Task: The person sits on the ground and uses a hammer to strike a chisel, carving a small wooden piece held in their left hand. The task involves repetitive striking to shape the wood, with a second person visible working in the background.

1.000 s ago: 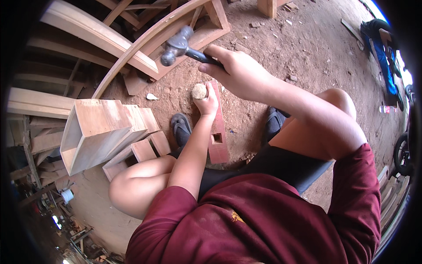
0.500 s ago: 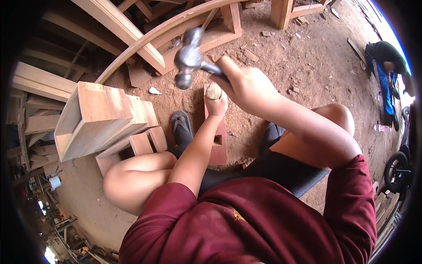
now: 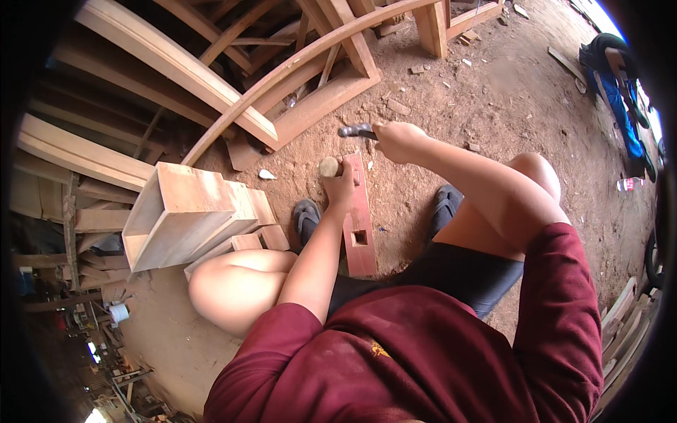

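My left hand is closed around the round wooden handle of a chisel; its blade is hidden below my fingers. The handle leans to the left over the far part of a reddish wooden beam, which lies on the ground between my feet. A square hole is cut in the beam's near half. In my right hand is a hammer, gripped by its dark handle, its metal head just beyond the chisel and apart from it.
Pale wooden box-like pieces stand to the left. Behind them are stacked wooden frames, with a curved rail. Wood chips litter the dirt floor. At the far right a person bends down near a plastic bottle.
The hammer has come down from its raised position, its head now lower and farther from me. My left hand and the chisel handle have tipped leftward. The whole view has shifted slightly.
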Demonstrator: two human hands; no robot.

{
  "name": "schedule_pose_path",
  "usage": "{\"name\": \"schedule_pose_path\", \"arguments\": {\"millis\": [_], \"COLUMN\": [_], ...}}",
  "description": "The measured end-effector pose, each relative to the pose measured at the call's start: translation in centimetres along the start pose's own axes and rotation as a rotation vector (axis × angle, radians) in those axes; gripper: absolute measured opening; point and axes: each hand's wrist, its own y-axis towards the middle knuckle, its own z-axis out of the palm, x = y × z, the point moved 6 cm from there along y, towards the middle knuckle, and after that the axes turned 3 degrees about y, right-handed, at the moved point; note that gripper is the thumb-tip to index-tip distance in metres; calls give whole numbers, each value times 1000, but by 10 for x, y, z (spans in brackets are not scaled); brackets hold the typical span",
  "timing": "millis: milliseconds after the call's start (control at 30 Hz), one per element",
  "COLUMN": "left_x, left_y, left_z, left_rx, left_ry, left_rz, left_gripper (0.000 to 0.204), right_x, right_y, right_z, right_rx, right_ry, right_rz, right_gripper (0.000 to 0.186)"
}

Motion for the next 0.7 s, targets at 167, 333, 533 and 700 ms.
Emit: {"name": "schedule_pose_path", "arguments": {"millis": [167, 333, 533, 700], "left_x": [-18, 14, -2, -5], "left_y": [4, 16, 2, -8], "left_z": [-15, 1, 14, 55], "left_rx": [-23, 211, 114, 283], "left_ry": [268, 249, 442, 516], "left_rz": [388, 2, 232, 85], "left_gripper": [21, 35, 31, 33], "right_x": [11, -8, 15, -24], "right_y": [4, 19, -56, -82], "right_z": [-48, -80, -97, -80], "right_rx": [-136, -108, 135, 290], "right_ry": [-165, -368, -301, -281], "right_rz": [-234, -203, -224, -148], "right_gripper": [18, 25, 26, 25]}}
